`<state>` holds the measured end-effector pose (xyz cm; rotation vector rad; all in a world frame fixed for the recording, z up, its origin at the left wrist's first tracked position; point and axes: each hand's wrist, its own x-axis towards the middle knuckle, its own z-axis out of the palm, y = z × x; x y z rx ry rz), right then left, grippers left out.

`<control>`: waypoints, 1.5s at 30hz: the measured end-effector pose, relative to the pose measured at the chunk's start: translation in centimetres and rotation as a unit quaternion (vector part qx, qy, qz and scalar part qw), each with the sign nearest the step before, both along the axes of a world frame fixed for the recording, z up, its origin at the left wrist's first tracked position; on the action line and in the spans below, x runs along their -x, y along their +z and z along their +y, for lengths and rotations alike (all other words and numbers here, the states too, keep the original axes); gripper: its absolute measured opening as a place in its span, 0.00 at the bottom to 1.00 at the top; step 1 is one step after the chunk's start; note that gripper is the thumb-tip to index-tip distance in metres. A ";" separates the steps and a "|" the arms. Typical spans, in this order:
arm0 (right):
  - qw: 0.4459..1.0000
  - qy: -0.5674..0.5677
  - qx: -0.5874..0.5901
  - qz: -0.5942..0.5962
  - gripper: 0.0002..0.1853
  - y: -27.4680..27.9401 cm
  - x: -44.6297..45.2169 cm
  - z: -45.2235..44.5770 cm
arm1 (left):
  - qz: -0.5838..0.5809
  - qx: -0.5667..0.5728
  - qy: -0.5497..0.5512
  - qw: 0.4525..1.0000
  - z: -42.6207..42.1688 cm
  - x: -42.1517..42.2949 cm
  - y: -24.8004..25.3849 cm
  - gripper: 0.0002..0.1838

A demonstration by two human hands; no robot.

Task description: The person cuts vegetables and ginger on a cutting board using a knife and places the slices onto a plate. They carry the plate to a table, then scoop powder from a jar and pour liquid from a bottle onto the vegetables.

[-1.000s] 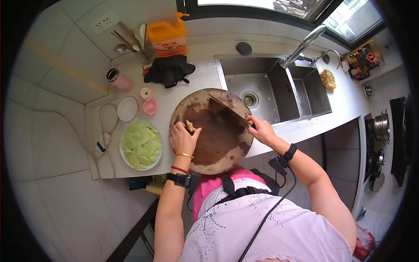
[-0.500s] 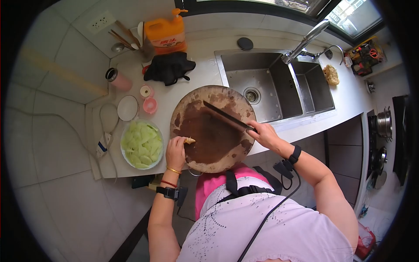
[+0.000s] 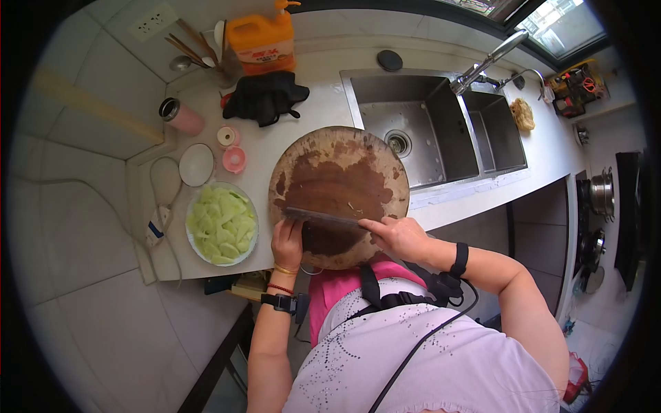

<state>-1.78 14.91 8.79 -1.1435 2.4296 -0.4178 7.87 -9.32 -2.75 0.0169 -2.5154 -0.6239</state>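
Note:
A round wooden chopping board (image 3: 330, 155), stained dark with wet patches, lies at the counter's front edge. My right hand (image 3: 401, 237) is closed round the handle of a kitchen knife (image 3: 323, 217). The blade stretches left across the lower part of the board, its tip end at my left fingers. My left hand (image 3: 286, 241) is closed at the board's left edge, on a small pale knobbly piece of ginger that shows in the earlier picture and is now mostly hidden behind the blade and fingers. A tiny pale scrap (image 3: 354, 207) lies on the board.
Left of the board stands a bowl of pale green slices (image 3: 224, 224), with a white dish (image 3: 197, 165), a pink cup (image 3: 234, 160) and a pink flask (image 3: 182, 116) behind it. A black cloth (image 3: 266, 98) and orange jug (image 3: 261, 45) are further back. The sink (image 3: 427, 131) is right.
The knife has come down and towards me, from pointing up across the board to lying nearly level at my left hand. My left hand has shifted slightly right and down.

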 end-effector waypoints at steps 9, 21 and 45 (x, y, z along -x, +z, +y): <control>1.000 -0.007 0.003 -0.029 0.24 0.0 -2.1 -0.5 | -0.007 -0.026 0.020 0.999 0.3 -0.1 -1.0 0.13; 0.996 -0.006 -0.036 -0.086 0.24 -1.0 -2.6 -1.0 | 0.020 -0.058 0.001 0.998 0.2 0.2 -1.4 0.14; 0.992 -0.016 -0.054 -0.112 0.24 -1.3 -2.0 -2.1 | 0.024 -0.047 0.015 0.998 0.3 0.0 -1.2 0.13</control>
